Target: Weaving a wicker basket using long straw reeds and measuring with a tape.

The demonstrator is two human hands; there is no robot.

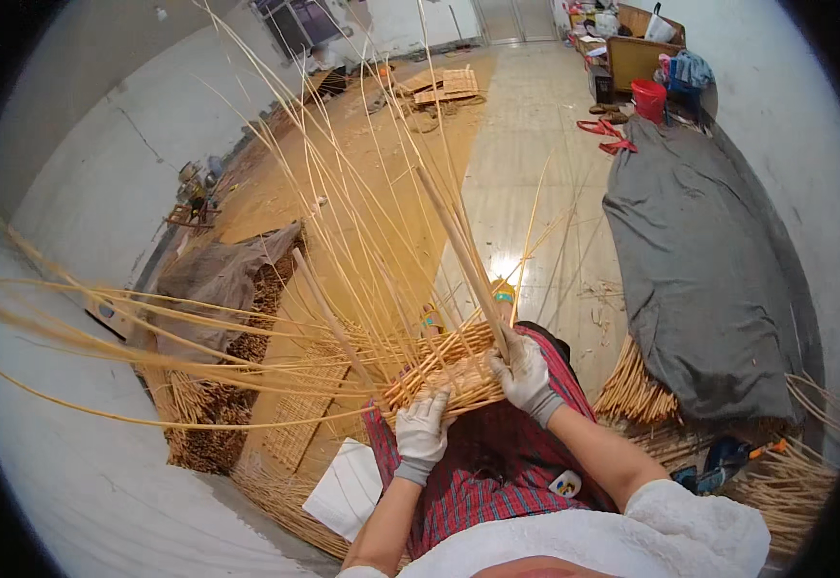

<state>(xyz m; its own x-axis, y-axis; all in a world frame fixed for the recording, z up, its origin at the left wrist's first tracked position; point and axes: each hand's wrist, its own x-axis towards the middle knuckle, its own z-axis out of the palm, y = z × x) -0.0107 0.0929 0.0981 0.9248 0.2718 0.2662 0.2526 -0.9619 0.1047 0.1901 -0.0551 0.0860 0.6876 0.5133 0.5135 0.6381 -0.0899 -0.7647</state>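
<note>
Across my lap lies a partly woven wicker piece, its band tightly woven. Long pale willow rods fan out from it upward and to the left. Two thicker wooden stakes rise from it: a right stake and a left stake. Both my hands wear white gloves. My left hand is closed over the near left edge of the weave, fingers on top. My right hand grips the right end, its thumb by the base of the right stake. The underside of the weave is hidden.
A dark grey cloth covers rod bundles on the right. To the left stands a rod stack near a flat woven panel and a white sheet. Another person sits far back. A red bucket stands far right.
</note>
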